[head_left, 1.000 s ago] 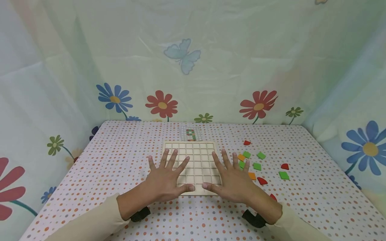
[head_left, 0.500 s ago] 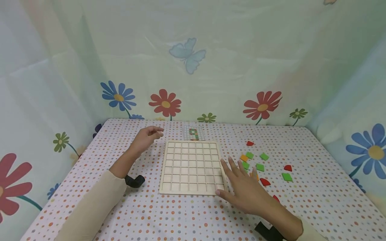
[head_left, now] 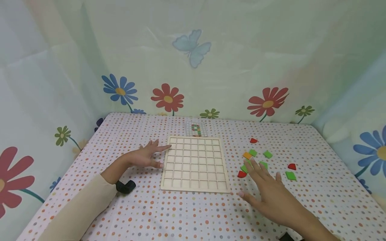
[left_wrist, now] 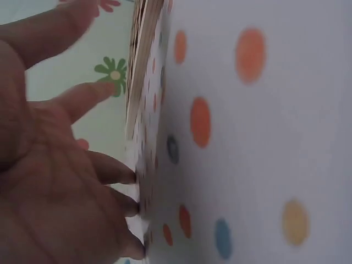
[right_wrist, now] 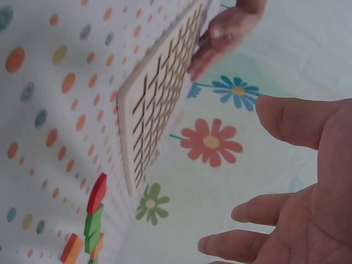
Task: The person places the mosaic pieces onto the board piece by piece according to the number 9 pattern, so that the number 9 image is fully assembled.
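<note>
Grid board (head_left: 195,164) between left hand (head_left: 145,156), right hand (head_left: 270,193); left perhaps touching.

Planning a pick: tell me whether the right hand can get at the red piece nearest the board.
Probably yes: the right hand looks empty, its fingers spread close by, and nothing covers the red piece.

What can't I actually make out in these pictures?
Head view: the patterned sheet is too small to show fine detail.
Head view: anything behind the right hand is hidden by it.
Left wrist view: the board is cut off by the top edge.
Right wrist view: some coloured pieces overlap and run off the bottom edge.
</note>
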A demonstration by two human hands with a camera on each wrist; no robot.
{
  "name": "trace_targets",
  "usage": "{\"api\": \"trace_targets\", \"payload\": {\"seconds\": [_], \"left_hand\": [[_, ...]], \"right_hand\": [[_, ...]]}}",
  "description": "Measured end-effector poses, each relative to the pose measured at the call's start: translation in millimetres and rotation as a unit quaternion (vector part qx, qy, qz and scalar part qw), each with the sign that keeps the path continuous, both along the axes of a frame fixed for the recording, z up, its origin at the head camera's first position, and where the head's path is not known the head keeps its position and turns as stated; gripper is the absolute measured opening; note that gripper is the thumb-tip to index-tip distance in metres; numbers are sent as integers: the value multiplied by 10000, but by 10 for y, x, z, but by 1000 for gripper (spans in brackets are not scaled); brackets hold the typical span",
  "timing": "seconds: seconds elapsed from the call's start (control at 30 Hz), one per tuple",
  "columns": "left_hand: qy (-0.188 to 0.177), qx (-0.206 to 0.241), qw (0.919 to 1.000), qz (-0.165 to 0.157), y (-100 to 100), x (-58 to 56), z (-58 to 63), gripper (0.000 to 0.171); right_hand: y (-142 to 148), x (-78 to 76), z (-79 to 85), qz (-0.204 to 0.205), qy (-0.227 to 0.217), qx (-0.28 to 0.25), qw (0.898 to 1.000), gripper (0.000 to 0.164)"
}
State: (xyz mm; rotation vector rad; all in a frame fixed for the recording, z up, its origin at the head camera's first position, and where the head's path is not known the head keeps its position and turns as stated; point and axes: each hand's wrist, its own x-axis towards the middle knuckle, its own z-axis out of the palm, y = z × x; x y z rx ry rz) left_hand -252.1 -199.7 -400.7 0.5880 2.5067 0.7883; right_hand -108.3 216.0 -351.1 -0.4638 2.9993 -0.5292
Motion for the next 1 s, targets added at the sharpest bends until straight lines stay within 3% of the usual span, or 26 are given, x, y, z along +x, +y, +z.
{"api": "trace_targets", "payload": {"seconds": [0.2, 0.47, 0.77, 1.0], "left_hand": [[217, -645, 9976, -89, 101, 47, -49, 93], [471, -932, 9944, -165, 83, 117, -30, 93], [625, -1079, 9922, -22, -63, 181, -41, 95], [784, -1014, 9916, -187, 39, 147, -46, 94]], "right_hand": [[109, -12, 52, -142, 3, -66, 9999, 98], [326, -76, 82, -482, -133, 152, 9986, 97], [633, -348, 38, -849, -68, 36, 9964, 59], [970, -405, -47, -1264, 298, -213, 9913, 45]]}}
